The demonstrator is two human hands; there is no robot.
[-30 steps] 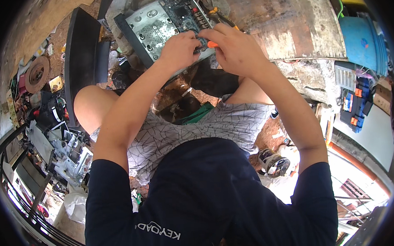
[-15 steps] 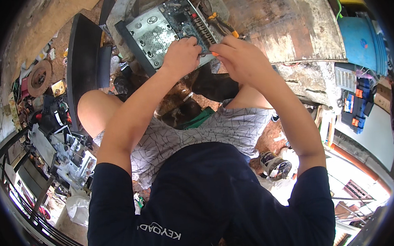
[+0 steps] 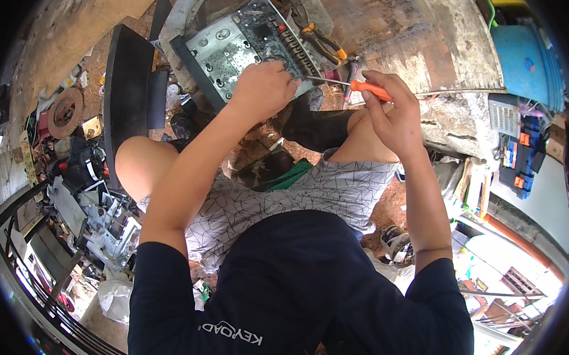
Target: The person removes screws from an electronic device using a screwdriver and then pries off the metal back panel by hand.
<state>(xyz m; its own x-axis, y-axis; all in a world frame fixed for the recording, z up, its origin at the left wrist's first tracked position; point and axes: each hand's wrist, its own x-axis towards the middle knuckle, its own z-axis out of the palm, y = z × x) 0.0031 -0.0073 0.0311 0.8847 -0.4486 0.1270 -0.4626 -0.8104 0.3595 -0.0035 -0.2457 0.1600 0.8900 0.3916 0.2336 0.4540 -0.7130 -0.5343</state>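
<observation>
Where both hands were bunched together over the device half a second ago, they have since come apart: the right hand (image 3: 393,112) has drawn back toward four o'clock, off the board, while the left hand (image 3: 265,89) has stayed on the opened electronic device, a grey metal chassis with a dark circuit board (image 3: 240,46), which lies tilted on the worn workbench top (image 3: 405,32) at about twelve o'clock in the view. That right hand now carries a screwdriver with an orange handle and thin steel shaft (image 3: 350,84) in plain sight, its fingers curled and pinched round the handle, the shaft running toward nine o'clock so that its tip ends just beside the left hand. Whether the tip touches the board cannot be told. The left hand rests knuckles up on the near edge of the chassis, fingers pressed together and bent down onto the board; what they press on is hidden beneath them. Both forearms rise from the lower edge, the left long and nearly straight, the right bent at the wrist. Orange-handled pliers (image 3: 320,39) lie on the bench just beyond the device, at one o'clock from the left hand.
</observation>
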